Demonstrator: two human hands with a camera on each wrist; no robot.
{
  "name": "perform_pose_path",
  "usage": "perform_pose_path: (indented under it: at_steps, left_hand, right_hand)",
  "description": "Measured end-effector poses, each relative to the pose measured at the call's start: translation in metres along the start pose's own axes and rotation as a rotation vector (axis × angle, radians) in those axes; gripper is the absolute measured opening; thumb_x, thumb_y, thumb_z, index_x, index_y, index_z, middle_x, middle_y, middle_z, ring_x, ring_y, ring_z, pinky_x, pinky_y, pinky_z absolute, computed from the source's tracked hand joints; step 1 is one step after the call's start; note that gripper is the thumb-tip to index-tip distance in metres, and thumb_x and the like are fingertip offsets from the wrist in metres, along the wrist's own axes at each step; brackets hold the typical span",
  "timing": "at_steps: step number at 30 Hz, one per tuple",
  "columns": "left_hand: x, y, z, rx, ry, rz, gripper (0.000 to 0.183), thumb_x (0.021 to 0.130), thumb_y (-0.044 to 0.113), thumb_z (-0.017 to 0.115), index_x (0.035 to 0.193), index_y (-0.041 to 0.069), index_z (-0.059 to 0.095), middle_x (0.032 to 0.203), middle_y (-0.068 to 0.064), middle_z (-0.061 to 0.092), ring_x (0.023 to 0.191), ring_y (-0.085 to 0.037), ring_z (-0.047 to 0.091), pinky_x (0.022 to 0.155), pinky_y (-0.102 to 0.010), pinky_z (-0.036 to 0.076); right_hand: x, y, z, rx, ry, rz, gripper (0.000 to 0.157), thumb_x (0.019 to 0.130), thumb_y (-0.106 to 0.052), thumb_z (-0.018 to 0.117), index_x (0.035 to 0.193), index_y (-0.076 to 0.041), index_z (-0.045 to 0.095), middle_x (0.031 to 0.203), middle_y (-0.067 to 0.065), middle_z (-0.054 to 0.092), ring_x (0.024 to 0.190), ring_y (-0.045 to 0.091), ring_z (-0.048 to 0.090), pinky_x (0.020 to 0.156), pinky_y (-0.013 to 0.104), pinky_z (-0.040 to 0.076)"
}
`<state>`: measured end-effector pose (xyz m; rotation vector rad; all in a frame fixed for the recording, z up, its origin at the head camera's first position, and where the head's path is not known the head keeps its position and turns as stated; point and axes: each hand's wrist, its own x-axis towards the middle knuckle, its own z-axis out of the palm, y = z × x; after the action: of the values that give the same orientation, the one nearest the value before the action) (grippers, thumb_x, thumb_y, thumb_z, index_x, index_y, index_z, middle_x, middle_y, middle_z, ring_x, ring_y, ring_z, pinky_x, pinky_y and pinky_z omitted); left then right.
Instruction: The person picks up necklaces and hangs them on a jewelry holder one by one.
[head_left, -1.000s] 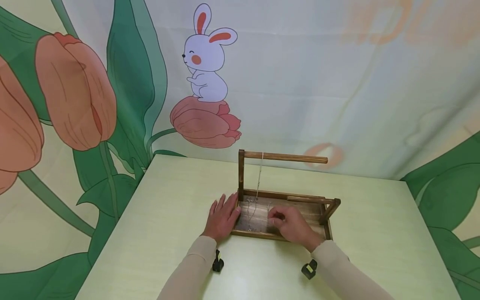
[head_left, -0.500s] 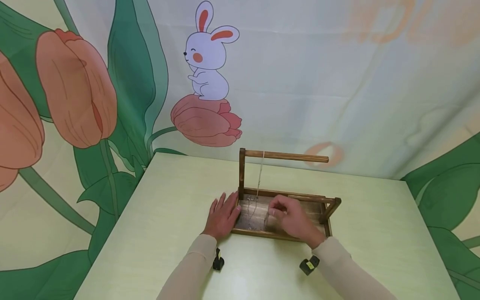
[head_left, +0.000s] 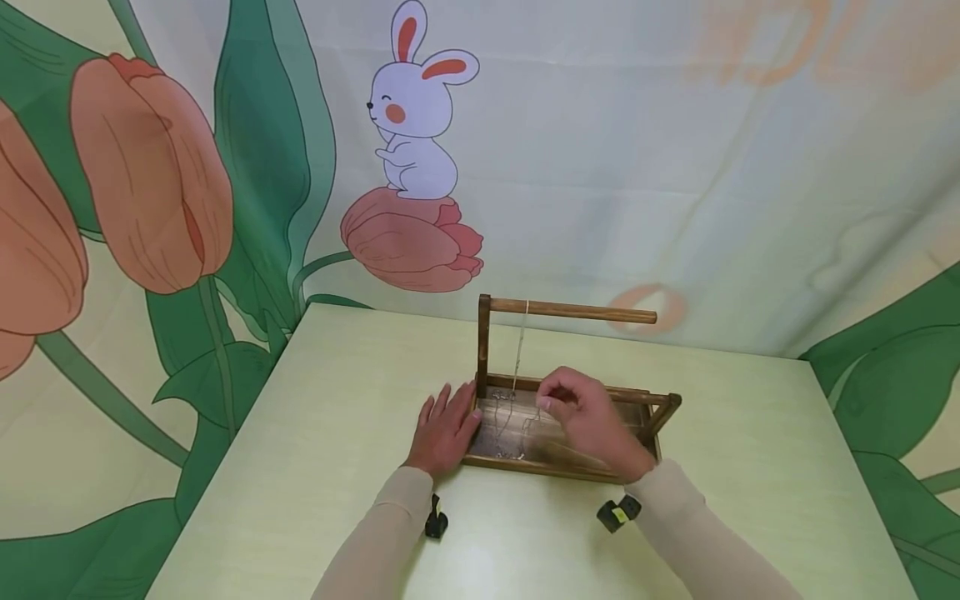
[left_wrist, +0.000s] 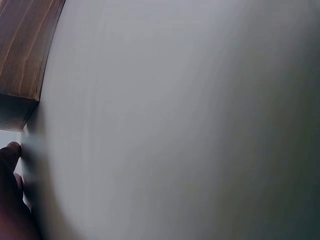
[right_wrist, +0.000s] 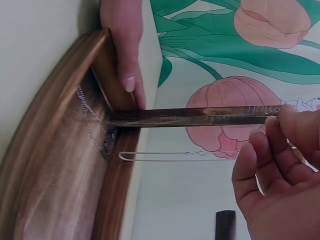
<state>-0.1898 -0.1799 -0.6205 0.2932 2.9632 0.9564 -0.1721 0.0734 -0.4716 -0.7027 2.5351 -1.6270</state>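
A brown wooden jewelry stand has a shallow tray [head_left: 540,469], a tall post [head_left: 483,346] with a top bar [head_left: 573,312], and a lower bar [head_left: 633,396] on the right. My right hand [head_left: 592,421] pinches a thin chain [head_left: 537,413] between thumb and forefinger above the tray; it dangles toward the tray floor. Another thin necklace [right_wrist: 175,160] hangs looped from the top bar. More fine chain [right_wrist: 86,117] lies at the tray's left end. My left hand [head_left: 441,433] lies with fingers extended on the table, its thumb side against the tray's left end.
The stand rests on a pale yellow-green table [head_left: 360,375]. A printed cloth [head_left: 570,167] with tulips and a rabbit hangs behind it. Black wrist cameras [head_left: 618,513] sit under both sleeves [head_left: 378,525].
My right hand has risen and moved toward the back, drawing the pinched chain up from the tray. The left hand has stayed at the tray's left end.
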Motion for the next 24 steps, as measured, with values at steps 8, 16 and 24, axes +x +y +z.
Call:
perform_pose_path:
  at_steps: [8,16,24]
  left_hand:
    - [-0.001,0.002,-0.001,-0.002,0.004,0.001,0.06,0.112,0.045,0.038,0.167,0.024,0.026,0.172,-0.002,0.033,0.164,-0.033,0.018,0.134,-0.055,0.009]
    - [-0.002,0.003,-0.003,-0.011,0.011,0.003,0.061,0.112,0.045,0.039,0.167,0.023,0.027,0.172,-0.003,0.034,0.164,-0.034,0.019,0.133,-0.056,0.01]
    - [-0.001,0.0,0.001,-0.001,0.011,-0.006,0.06,0.112,0.045,0.039,0.167,0.025,0.026,0.172,-0.001,0.033,0.164,-0.032,0.018,0.134,-0.054,0.009]
  right_hand:
    - [0.007,-0.006,-0.004,-0.012,-0.012,0.035,0.005,0.102,-0.004,0.062,0.103,-0.005,0.067,0.096,0.019,0.064,0.082,0.019,0.054,0.074,0.025,0.049]
    - [0.015,-0.019,-0.006,0.041,0.029,0.059,0.008,0.102,-0.004,0.063,0.101,0.002,0.068,0.095,0.018,0.065,0.081,0.02,0.054,0.074,0.027,0.05]
    - [0.022,-0.024,-0.007,0.178,0.125,0.16,0.011,0.101,-0.006,0.067,0.102,0.004,0.072,0.091,0.016,0.07,0.078,0.013,0.065,0.073,0.026,0.057]
